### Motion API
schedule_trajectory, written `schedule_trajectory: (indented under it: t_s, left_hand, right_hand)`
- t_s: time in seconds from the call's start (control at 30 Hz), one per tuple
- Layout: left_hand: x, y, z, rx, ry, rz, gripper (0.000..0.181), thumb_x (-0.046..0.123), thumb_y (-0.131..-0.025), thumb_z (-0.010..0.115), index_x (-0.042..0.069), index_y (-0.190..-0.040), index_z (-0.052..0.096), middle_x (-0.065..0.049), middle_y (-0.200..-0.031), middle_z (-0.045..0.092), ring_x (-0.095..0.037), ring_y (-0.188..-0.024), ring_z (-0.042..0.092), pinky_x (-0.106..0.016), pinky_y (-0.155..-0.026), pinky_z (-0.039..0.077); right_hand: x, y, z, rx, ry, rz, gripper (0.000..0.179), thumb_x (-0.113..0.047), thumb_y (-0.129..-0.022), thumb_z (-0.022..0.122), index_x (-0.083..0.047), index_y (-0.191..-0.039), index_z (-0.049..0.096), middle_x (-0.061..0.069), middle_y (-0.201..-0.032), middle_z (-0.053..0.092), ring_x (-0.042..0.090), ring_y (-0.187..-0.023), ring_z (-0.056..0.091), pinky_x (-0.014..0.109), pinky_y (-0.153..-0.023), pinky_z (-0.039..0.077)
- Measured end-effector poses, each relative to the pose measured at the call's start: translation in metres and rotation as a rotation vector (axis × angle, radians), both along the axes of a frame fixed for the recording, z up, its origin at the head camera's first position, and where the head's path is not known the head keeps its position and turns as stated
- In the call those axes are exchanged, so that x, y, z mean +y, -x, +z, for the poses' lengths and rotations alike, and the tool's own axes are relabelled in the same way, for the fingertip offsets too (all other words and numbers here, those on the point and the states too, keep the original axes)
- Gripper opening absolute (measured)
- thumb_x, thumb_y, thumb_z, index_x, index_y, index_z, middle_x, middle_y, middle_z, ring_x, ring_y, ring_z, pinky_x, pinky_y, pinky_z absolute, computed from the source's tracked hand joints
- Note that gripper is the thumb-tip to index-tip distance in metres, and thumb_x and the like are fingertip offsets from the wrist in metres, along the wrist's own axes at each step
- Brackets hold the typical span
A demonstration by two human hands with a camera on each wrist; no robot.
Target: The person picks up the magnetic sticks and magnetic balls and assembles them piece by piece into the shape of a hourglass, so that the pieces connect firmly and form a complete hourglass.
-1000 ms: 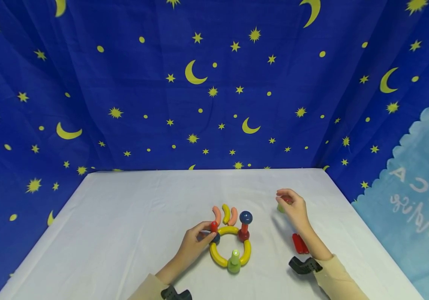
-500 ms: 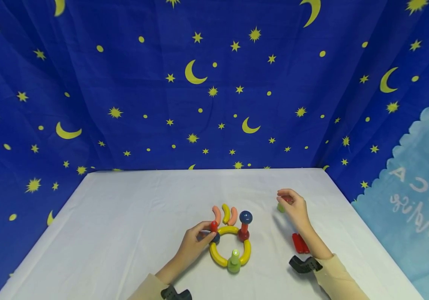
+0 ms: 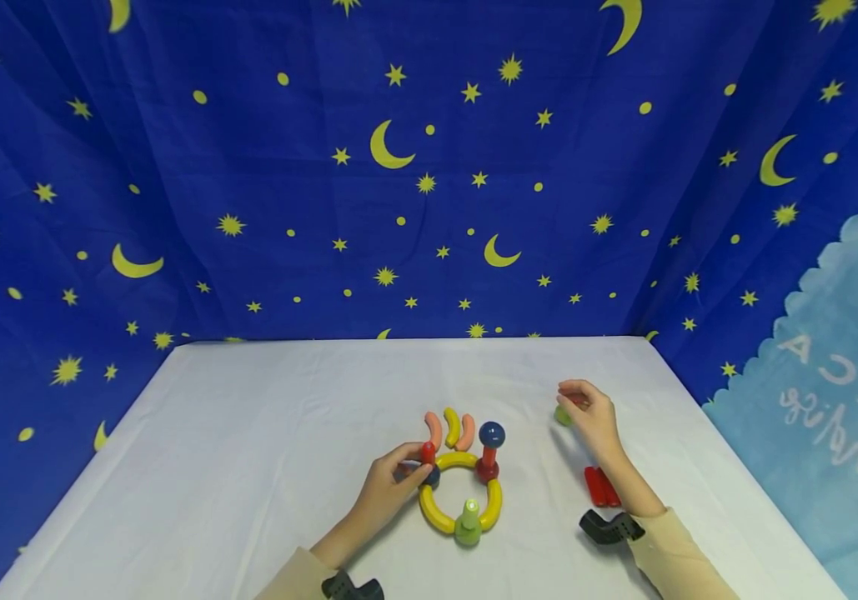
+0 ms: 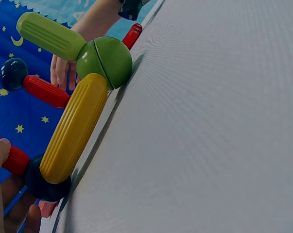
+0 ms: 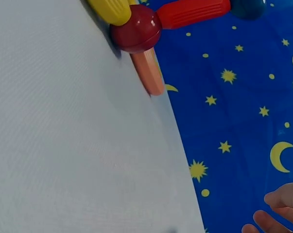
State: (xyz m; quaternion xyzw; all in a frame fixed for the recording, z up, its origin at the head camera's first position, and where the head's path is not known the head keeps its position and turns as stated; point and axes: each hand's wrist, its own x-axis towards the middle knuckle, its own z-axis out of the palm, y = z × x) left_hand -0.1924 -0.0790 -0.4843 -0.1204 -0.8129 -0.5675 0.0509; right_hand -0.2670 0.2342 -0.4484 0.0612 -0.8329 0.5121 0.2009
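At the left of a ring of magnetic building pieces, my left hand (image 3: 383, 492) holds an upright red rod (image 3: 428, 452) standing on a dark blue ball (image 4: 44, 187). Curved yellow rods (image 3: 436, 513) join this ball to a red ball (image 5: 136, 30) and a green ball (image 3: 468, 532). A red rod topped by a blue ball (image 3: 492, 434) rises from the red one; a light green rod (image 4: 51, 36) stands on the green one. My right hand (image 3: 592, 421), fingers loosely bent, is over a loose green ball (image 3: 564, 415) and a partly hidden red ball.
Two pink curved rods (image 3: 433, 429) and a yellow curved rod (image 3: 451, 427) lie behind the ring. Red rods (image 3: 601, 487) lie side by side near my right wrist. A white cloth (image 3: 286, 417) covers the table, with a blue starry curtain (image 3: 429, 208) behind it.
My right hand has shifted slightly to the right, while the loose green ball stays about where it was. My left hand and the ring have not visibly moved.
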Motion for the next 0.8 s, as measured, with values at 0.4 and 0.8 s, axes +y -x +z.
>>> schedule_trajectory:
  t_s: [0.4, 0.8]
  left_hand:
    - [-0.001, -0.005, 0.01, 0.009, 0.001, -0.025, 0.022, 0.009, -0.087, 0.067, 0.006, -0.109, 0.067, -0.01, -0.1, 0.072, -0.006, -0.087, 0.061, -0.023, -0.075, 0.051]
    - [-0.002, -0.006, 0.012, 0.009, 0.017, -0.033, 0.022, 0.009, -0.087, 0.066, 0.005, -0.109, 0.067, -0.01, -0.1, 0.072, -0.005, -0.087, 0.06, -0.023, -0.075, 0.051]
  right_hand:
    - [-0.001, -0.007, 0.008, -0.017, 0.003, -0.015, 0.017, 0.007, -0.085, 0.062, 0.011, -0.101, 0.064, 0.033, -0.098, 0.065, 0.0, -0.076, 0.057, 0.007, -0.07, 0.045]
    - [-0.009, -0.008, 0.008, -0.009, 0.03, 0.076, 0.017, 0.005, -0.086, 0.062, 0.011, -0.102, 0.063, 0.032, -0.101, 0.064, -0.003, -0.078, 0.059, 0.009, -0.068, 0.047]
